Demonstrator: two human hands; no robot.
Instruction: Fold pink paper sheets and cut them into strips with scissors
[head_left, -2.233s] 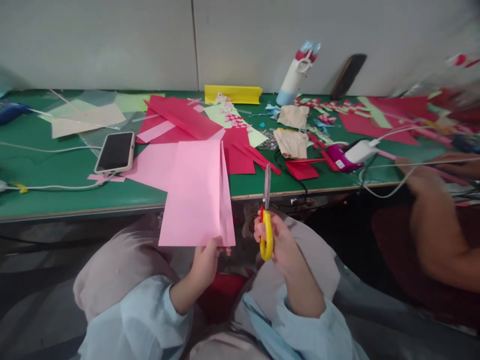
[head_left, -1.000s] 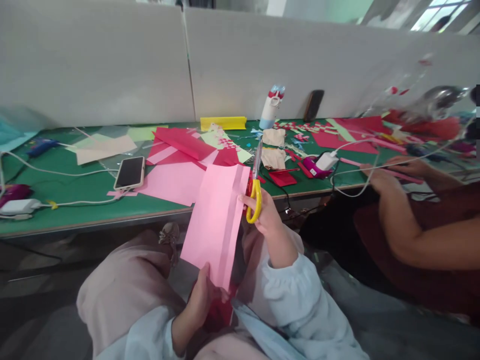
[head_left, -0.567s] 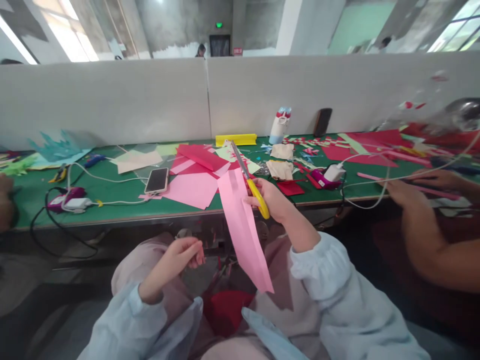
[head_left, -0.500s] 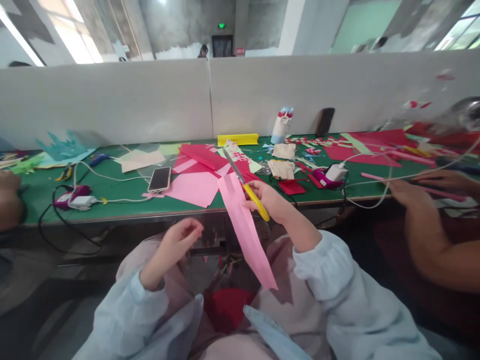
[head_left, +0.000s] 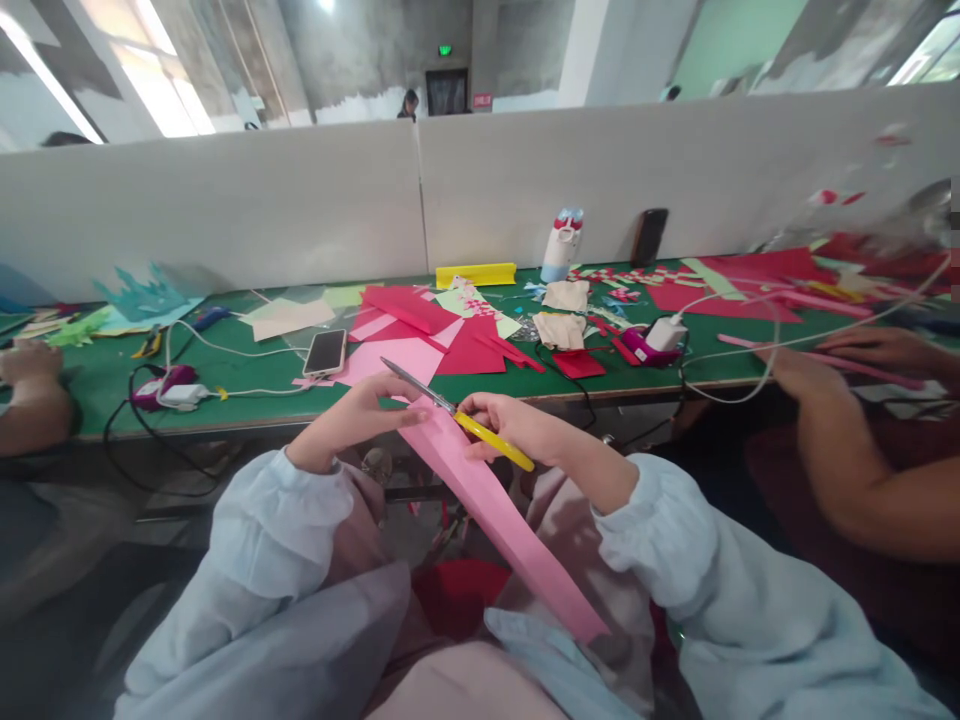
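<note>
A long pink paper strip (head_left: 495,510) hangs slantwise over my lap, its lower end pointing down to the right. My right hand (head_left: 499,420) is closed around yellow-handled scissors (head_left: 491,440) and also pinches the strip near its top. The scissor blades look closed and point up and left, over my left hand's fingers. At the strip's upper end, my left hand (head_left: 360,415) has its thumb and fingers around the paper edge; the exact contact is partly hidden. Beyond my hands, pink sheets (head_left: 390,355) and red paper (head_left: 476,350) lie on the green table (head_left: 255,380).
A phone (head_left: 325,353) and purple power sockets (head_left: 161,388) with white cables (head_left: 259,393) lie to the left. A bottle (head_left: 562,245), a dark phone-like slab (head_left: 649,237) and another purple socket (head_left: 651,345) stand right. A white partition (head_left: 262,200) runs behind. Neighbours' arms (head_left: 862,430) flank me.
My left hand has moved right and up to the strip's upper end. My right hand has brought the scissors and strip left and lower, tilting them flatter.
</note>
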